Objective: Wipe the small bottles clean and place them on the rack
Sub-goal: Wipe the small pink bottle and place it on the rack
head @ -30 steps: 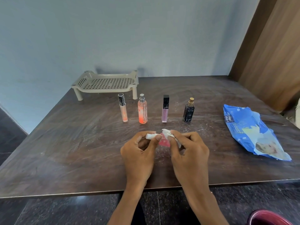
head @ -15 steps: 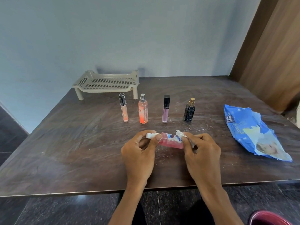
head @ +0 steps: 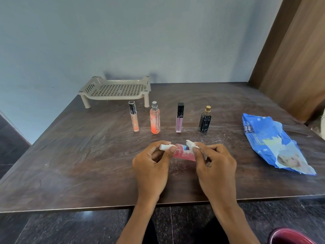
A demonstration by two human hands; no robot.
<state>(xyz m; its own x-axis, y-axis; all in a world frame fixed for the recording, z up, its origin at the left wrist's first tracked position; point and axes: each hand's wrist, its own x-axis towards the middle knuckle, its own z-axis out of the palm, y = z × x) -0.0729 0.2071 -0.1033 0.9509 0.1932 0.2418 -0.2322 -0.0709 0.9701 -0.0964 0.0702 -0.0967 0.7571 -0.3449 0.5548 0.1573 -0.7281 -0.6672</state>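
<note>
A small pink bottle (head: pixel 182 153) with a white cap lies sideways between my hands above the table. My left hand (head: pixel 151 166) pinches its white cap end. My right hand (head: pixel 214 164) pinches a white wipe (head: pixel 190 144) pressed against the bottle's body. Behind them a row of bottles stands on the table: a thin clear tube (head: pixel 133 118), an orange spray bottle (head: pixel 155 120), a lilac tube with a black cap (head: pixel 179 118) and a black bottle with a gold cap (head: pixel 205 120). The beige perforated rack (head: pixel 116 89) stands at the back left with nothing on it.
A blue wipes packet (head: pixel 274 145) lies on the right side of the dark wooden table (head: pixel 70 155). A wooden panel (head: pixel 295 59) rises at the right. White dust streaks the tabletop. A maroon object (head: pixel 292 237) shows at the bottom right below the table edge.
My right hand slid the wipe right along the pink bottle, then partly back toward the left. The left hand stayed on the cap end.
</note>
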